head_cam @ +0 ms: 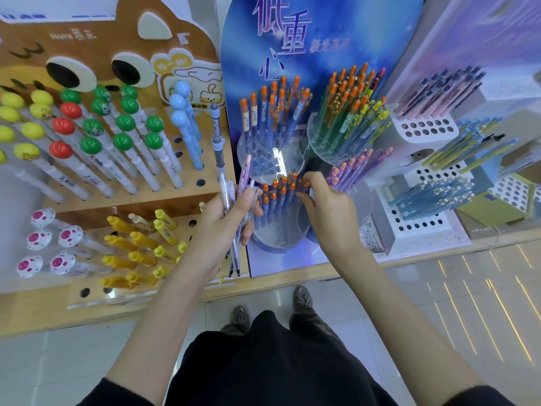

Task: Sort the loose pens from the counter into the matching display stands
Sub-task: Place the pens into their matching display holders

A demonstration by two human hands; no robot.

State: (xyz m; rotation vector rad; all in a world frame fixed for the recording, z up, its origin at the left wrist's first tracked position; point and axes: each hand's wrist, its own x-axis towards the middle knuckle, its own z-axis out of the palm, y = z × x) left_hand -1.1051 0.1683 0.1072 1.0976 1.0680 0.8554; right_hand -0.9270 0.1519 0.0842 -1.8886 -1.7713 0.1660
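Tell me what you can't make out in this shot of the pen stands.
- Head view: whether the right hand grips a pen; its fingers curl over the orange-capped pens.
- Number of pens in the left hand; they overlap in the bunch of pens.
- Print on the pen barrels: too small.
- Yellow ball-topped pens: cut off by the left edge.

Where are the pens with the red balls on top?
The red-ball pens stand on the left side of the head view, in the brown cat-shaped stand, lined up between the yellow-ball pens and the green-ball pens.

Left hand [227, 221] grips a bundle of loose pens [231, 197]; right hand [328, 212] fingers orange-capped pens [281, 190] in the clear stand [278, 235].
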